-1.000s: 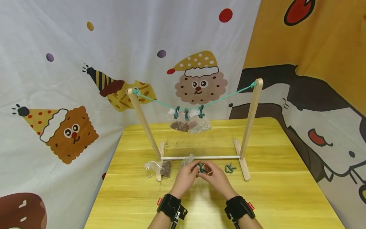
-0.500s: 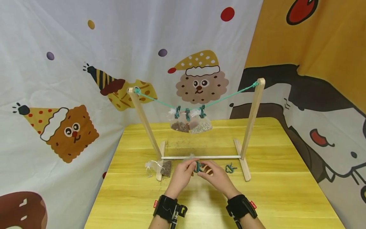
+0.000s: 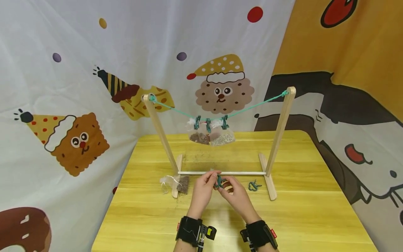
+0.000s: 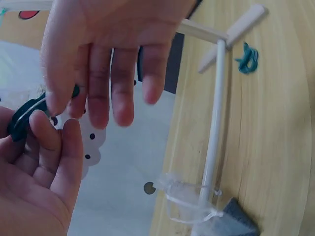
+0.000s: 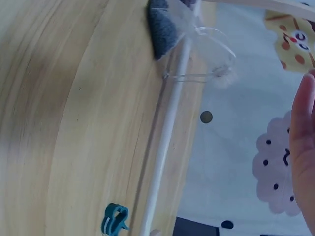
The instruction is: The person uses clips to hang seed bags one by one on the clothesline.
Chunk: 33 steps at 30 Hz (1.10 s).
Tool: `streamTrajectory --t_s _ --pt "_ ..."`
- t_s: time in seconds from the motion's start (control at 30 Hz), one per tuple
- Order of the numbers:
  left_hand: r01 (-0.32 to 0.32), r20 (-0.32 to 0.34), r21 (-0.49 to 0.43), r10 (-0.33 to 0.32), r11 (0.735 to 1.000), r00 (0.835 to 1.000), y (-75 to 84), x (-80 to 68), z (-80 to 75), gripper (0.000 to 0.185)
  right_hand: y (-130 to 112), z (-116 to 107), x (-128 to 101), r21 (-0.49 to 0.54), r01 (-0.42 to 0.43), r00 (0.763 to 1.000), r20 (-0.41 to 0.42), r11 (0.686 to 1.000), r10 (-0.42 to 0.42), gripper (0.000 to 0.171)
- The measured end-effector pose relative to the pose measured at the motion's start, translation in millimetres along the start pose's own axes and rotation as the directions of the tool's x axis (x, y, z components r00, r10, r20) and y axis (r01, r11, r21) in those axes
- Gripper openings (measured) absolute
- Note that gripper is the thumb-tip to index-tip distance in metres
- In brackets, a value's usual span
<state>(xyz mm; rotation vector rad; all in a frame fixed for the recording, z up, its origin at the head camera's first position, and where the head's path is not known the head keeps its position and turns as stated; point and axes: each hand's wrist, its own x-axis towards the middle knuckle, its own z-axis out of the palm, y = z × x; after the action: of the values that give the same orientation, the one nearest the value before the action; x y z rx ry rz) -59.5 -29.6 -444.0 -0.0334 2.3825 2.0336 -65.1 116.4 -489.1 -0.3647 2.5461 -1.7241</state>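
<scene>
Both hands meet in front of the stand's crossbar over a green plastic clip [image 3: 219,181]. My left hand [image 3: 201,192] pinches one end of it between thumb and forefinger; its other fingers point down in the left wrist view. The right hand [image 3: 235,196] grips the clip's [image 4: 23,117] other end with curled fingers. A brown striped patch shows between the right hand's fingers in the head view; what it is I cannot tell. On the table to the right lies another green clip [image 3: 253,186]. A drawstring bag of dark grains [image 3: 183,184] lies to the left.
A wooden stand [image 3: 281,129] carries a sagging green cord [image 3: 254,106]. Clips [image 3: 224,122] fasten several see-through bags [image 3: 223,137] to it. The white crossbar [image 3: 242,173] joins the feet low across the table [image 3: 151,224]. Printed cloth [image 3: 132,38] hangs behind.
The clip has turned between the fingers. My left hand has shifted slightly right and up. A clear bag beyond the left hand shows less now. The head view has drifted a little.
</scene>
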Motion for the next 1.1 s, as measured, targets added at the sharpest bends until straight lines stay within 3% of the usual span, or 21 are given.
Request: streamTrajectory --t_s 0.3,0.5,0.73,0.83,1.1 --pt "0.035 -0.117 -0.067 -0.043 0.997 0.992 -3.2 -6.1 0.7 0.023 -33.6 -5.0 -11.8 0.164 -0.12 0.993 0.029 0.979 0.117 0.031" --pt "0.013 -0.093 -0.041 -0.017 0.999 0.996 -5.6 -10.2 -1.5 0.024 -35.2 -7.0 -15.3 0.248 -0.156 0.987 0.013 0.956 0.158 0.033" --pt "-0.009 -0.041 0.044 0.011 0.999 0.999 -6.1 -10.3 -4.7 0.027 -11.2 -0.8 -11.1 0.315 -0.16 0.984 -0.025 0.936 0.177 0.032" --pt "-0.018 -0.027 0.074 0.02 0.997 0.999 -6.1 -9.7 -4.1 0.032 -19.2 -2.3 -12.7 0.333 -0.153 0.984 -0.03 0.93 0.173 0.031" --pt "-0.013 -0.059 0.109 0.019 0.994 0.998 -5.5 -9.6 -1.3 0.04 -11.5 3.5 -10.6 0.382 -0.158 0.981 -0.041 0.91 0.188 0.036"
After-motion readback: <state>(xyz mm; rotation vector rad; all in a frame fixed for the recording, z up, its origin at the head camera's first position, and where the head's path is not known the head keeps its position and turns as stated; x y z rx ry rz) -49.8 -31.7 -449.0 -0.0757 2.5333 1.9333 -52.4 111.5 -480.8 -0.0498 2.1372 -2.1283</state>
